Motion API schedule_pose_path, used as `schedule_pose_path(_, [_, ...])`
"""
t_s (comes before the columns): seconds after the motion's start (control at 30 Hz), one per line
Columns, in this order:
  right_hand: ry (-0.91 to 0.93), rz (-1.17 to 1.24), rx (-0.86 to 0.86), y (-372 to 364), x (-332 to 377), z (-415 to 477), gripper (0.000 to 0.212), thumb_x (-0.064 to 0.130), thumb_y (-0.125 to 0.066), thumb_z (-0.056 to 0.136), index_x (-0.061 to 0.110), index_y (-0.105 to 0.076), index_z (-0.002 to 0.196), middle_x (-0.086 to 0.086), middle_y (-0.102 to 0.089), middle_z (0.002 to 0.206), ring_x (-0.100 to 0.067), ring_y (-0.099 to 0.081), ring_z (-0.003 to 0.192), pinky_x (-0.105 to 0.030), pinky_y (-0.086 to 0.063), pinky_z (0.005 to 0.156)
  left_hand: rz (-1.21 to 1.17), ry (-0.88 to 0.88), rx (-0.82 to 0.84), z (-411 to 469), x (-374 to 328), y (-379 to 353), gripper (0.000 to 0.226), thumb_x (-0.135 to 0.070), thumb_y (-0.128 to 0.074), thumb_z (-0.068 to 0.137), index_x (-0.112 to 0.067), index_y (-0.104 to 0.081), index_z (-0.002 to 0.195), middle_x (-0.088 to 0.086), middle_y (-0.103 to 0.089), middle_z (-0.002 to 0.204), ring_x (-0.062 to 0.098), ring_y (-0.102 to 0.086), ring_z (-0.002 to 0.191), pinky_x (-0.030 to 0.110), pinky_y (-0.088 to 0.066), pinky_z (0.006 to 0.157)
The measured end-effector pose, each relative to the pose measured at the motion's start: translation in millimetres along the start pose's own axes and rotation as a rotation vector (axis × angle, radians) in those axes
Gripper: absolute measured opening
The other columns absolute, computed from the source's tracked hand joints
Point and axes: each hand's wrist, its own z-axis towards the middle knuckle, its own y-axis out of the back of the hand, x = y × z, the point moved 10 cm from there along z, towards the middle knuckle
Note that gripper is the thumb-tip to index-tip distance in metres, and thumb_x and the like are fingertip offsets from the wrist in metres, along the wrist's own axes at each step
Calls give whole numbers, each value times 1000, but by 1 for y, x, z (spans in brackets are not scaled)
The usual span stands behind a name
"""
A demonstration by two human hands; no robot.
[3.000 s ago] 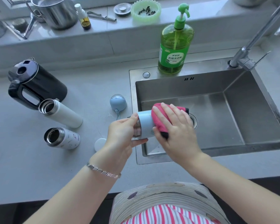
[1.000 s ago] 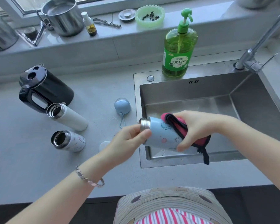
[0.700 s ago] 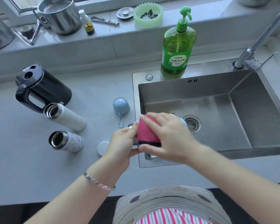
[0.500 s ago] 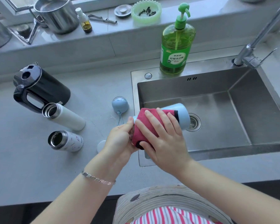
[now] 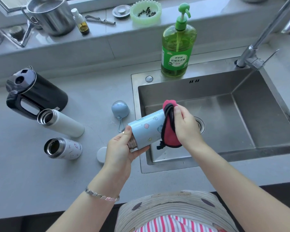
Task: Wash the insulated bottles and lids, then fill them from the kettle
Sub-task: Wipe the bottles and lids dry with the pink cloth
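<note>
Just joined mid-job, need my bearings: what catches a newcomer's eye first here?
The pale blue insulated bottle, tilted over the sink's left edge: the left hand grips its neck, the right hand holds a pink cloth round its base. Then the green dish soap bottle on the sink's back rim, and the black kettle, tall white bottle and short white bottle on the counter at left.

place: home kitchen; signs: steel sink [image 5: 268, 104]; dish soap [image 5: 176, 52]; kettle [image 5: 40, 92]
</note>
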Motion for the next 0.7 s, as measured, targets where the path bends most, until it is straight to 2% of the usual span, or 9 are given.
schedule_pose_path(0.07, [-85, -71, -19, 0, -7, -6, 49, 46, -32, 96, 15, -39, 134, -3, -45, 136, -19, -34, 131, -26, -27, 101, -4, -5, -6, 1, 4, 1, 29, -21, -43, 97, -2, -64, 90, 9, -69, 74, 30, -62, 83, 42, -58, 68])
schedule_pose_path(0.13, [-28, -203, -50, 1, 1, -19, 64, 56, -35, 86, 12, -35, 133, -7, -37, 139, -20, -17, 137, -39, -17, 112, -22, -2, -13, 3, 7, 1, 29, -21, -43, 98, -2, -63, 91, 8, -70, 71, 28, -62, 79, 42, -58, 67])
schedule_pose_path(0.23, [153, -393, -75, -3, 14, -35, 69, 51, -35, 84, 8, -30, 138, -7, -32, 144, -20, -15, 137, -37, -14, 113, -34, -2, -9, 5, 9, 0, 30, -22, -43, 98, -2, -63, 91, 9, -70, 74, 28, -63, 80, 43, -58, 67])
schedule_pose_path(0.3, [139, -330, -114, 4, 9, -34, 53, 44, -38, 93, 10, -39, 134, -6, -39, 138, -19, -33, 128, -29, -29, 102, -19, -1, 2, 6, 11, -1, 29, -22, -43, 97, -2, -63, 90, 10, -70, 75, 29, -63, 80, 44, -58, 67])
schedule_pose_path(0.33, [84, -245, -116, 8, 2, -30, 43, 41, -40, 95, 12, -48, 125, -4, -47, 128, -18, -44, 117, -25, -35, 89, -20, 5, 6, 6, 12, 0, 29, -22, -43, 97, -1, -63, 90, 12, -69, 78, 29, -63, 80, 44, -58, 66])
schedule_pose_path(0.43, [-132, 87, -2, 10, -15, -15, 33, 45, -45, 93, 19, -61, 80, 3, -62, 80, -12, -57, 75, -18, -41, 61, -50, 17, 37, 7, 16, 5, 31, -23, -41, 97, -2, -63, 92, 12, -70, 81, 29, -64, 80, 43, -59, 63])
schedule_pose_path(0.5, [-209, 247, 117, 0, -17, -14, 31, 47, -50, 90, 23, -62, 75, 7, -63, 73, -12, -59, 71, -22, -45, 62, -68, 14, 58, 6, 17, 6, 32, -23, -40, 97, -3, -63, 93, 9, -72, 78, 27, -66, 78, 42, -59, 64])
schedule_pose_path(0.57, [-120, 218, 164, -6, -8, -14, 19, 44, -55, 87, 27, -62, 80, 10, -66, 80, -7, -62, 78, -18, -47, 68, -73, 1, 55, 8, 16, 7, 32, -24, -39, 98, -3, -63, 93, 8, -72, 75, 27, -65, 78, 43, -59, 66])
schedule_pose_path(0.7, [82, 139, -59, 10, 11, -21, 19, 33, -63, 85, 30, -54, 69, 22, -59, 58, 6, -53, 60, -8, -38, 56, -95, -8, 35, 10, 15, 5, 33, -24, -39, 98, -4, -63, 90, 8, -72, 72, 28, -64, 78, 41, -59, 65])
